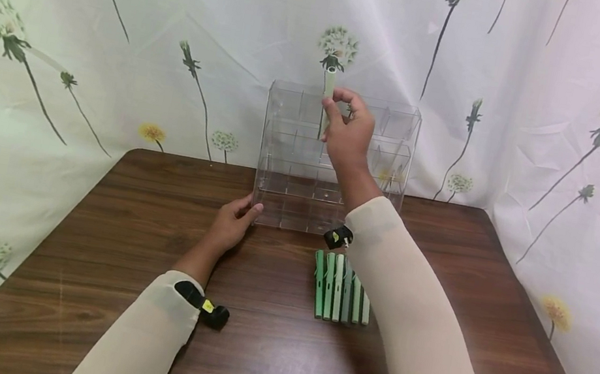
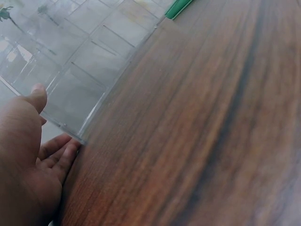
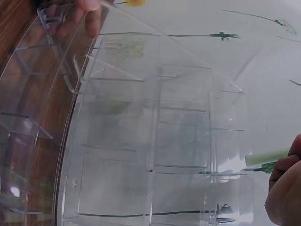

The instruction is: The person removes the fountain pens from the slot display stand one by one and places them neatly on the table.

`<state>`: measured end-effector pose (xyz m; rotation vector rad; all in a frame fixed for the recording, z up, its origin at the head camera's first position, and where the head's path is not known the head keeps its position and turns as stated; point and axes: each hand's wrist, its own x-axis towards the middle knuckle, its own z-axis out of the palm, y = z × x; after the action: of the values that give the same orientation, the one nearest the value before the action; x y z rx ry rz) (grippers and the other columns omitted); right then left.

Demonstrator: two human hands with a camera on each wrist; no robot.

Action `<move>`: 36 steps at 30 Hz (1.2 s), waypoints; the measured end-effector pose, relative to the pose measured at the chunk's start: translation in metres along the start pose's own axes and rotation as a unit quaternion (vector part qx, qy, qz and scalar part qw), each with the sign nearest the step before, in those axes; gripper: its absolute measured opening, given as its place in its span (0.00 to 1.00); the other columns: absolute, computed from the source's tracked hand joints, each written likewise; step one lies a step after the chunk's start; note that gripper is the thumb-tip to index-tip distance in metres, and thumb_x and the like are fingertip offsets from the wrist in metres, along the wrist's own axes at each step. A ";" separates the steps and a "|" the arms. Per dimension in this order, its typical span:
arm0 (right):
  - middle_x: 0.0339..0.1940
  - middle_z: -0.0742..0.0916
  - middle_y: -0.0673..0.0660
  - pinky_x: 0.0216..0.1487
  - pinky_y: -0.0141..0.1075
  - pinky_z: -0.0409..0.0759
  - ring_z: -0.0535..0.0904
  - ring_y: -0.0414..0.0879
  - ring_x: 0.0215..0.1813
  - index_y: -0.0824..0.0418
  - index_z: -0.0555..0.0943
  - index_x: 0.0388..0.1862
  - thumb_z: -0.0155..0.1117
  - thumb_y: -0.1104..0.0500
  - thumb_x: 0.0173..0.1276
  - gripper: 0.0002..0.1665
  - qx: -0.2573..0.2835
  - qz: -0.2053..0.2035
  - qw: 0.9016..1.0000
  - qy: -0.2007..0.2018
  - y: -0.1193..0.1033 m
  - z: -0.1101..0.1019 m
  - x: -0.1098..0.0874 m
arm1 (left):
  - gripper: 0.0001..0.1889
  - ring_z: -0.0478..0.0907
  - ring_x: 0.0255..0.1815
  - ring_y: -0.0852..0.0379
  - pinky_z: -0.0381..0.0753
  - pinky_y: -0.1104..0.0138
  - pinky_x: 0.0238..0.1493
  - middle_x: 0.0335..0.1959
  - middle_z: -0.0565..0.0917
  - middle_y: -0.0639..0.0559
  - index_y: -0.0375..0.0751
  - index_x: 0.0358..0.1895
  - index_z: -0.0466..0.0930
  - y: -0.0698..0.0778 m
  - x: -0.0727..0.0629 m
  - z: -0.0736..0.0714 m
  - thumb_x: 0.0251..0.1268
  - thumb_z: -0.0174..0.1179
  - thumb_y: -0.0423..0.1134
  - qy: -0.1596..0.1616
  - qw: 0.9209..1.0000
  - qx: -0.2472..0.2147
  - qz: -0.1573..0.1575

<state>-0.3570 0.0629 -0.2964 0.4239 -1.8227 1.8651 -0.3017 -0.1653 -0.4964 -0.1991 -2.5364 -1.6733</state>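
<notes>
My right hand (image 1: pixel 350 130) pinches a pale green pen (image 1: pixel 330 83) upright between thumb and fingers, in front of the upper tiers of a clear tiered organizer (image 1: pixel 279 144). In the right wrist view the light green pen (image 3: pixel 265 158) sticks out from the fingers at the right edge, beside the organizer's top tier. My left hand (image 1: pixel 233 223) rests against the organizer's lower left side. The left wrist view shows its thumb (image 2: pixel 38 96) at the front edge and its fingers loosely bent by the bottom corner, low over the table.
A row of several pens (image 1: pixel 338 289) in different greens lies on the brown wooden table (image 1: pixel 260 352), in front of the organizer and partly behind my right sleeve. White cloth (image 1: pixel 232 23) printed with dandelions hangs behind the table and along both sides.
</notes>
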 end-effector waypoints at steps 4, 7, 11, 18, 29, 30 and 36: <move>0.48 0.83 0.47 0.24 0.33 0.78 0.71 0.40 0.17 0.67 0.84 0.59 0.69 0.60 0.81 0.15 0.009 -0.016 1.000 0.004 -0.001 -0.003 -0.008 | 0.32 0.81 0.72 0.39 0.77 0.46 0.76 0.72 0.83 0.35 0.48 0.84 0.68 0.000 0.000 -0.001 0.86 0.59 0.55 0.000 1.000 -0.001 -0.002; 0.48 0.83 0.48 0.24 0.33 0.78 0.72 0.41 0.17 0.66 0.85 0.57 0.69 0.60 0.81 0.12 0.006 -0.018 1.000 0.001 0.001 -0.007 -0.015 | 0.32 0.81 0.72 0.39 0.77 0.46 0.76 0.72 0.84 0.35 0.49 0.84 0.69 0.000 0.000 -0.001 0.85 0.59 0.55 0.002 1.000 0.002 -0.004; 0.47 0.83 0.47 0.23 0.33 0.77 0.72 0.39 0.18 0.64 0.84 0.57 0.69 0.59 0.82 0.12 0.003 -0.005 1.000 -0.014 0.004 -0.011 -0.026 | 0.32 0.82 0.71 0.39 0.78 0.47 0.75 0.71 0.84 0.35 0.48 0.84 0.69 0.000 0.000 0.000 0.85 0.60 0.54 0.004 1.000 -0.002 -0.003; 0.46 0.84 0.50 0.21 0.34 0.77 0.72 0.41 0.16 0.57 0.76 0.77 0.66 0.61 0.83 0.27 0.014 -0.004 0.999 -0.040 0.005 -0.017 -0.044 | 0.32 0.81 0.72 0.38 0.77 0.46 0.76 0.72 0.83 0.35 0.48 0.84 0.69 -0.001 0.000 0.000 0.86 0.59 0.55 0.000 1.000 -0.005 -0.001; 0.43 0.81 0.56 0.24 0.38 0.81 0.73 0.47 0.19 0.37 0.50 0.93 0.57 0.60 0.88 0.45 0.008 0.034 0.989 -0.142 0.008 -0.030 -0.063 | 0.33 0.80 0.74 0.38 0.75 0.45 0.78 0.73 0.82 0.35 0.48 0.85 0.68 -0.002 0.000 -0.002 0.86 0.59 0.55 -0.003 1.000 -0.005 -0.001; 0.43 0.81 0.57 0.24 0.38 0.81 0.73 0.47 0.19 0.35 0.49 0.93 0.56 0.60 0.88 0.45 0.009 0.042 0.987 -0.156 0.009 -0.031 -0.064 | 0.33 0.80 0.74 0.38 0.75 0.45 0.78 0.73 0.82 0.35 0.48 0.85 0.68 -0.002 0.000 -0.002 0.86 0.59 0.55 -0.003 1.000 -0.005 0.000; 0.40 0.76 0.53 0.25 0.43 0.82 0.72 0.46 0.21 0.43 0.55 0.92 0.54 0.61 0.88 0.40 0.021 0.096 0.971 -0.218 0.013 -0.041 -0.073 | 0.32 0.82 0.71 0.38 0.77 0.46 0.75 0.71 0.84 0.34 0.48 0.84 0.69 -0.002 0.000 -0.002 0.86 0.59 0.54 0.001 1.000 -0.005 0.003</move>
<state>-0.2989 0.0942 -0.3491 0.7461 -2.1754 2.0652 -0.3024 -0.1675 -0.4977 -0.2046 -2.5252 -1.6826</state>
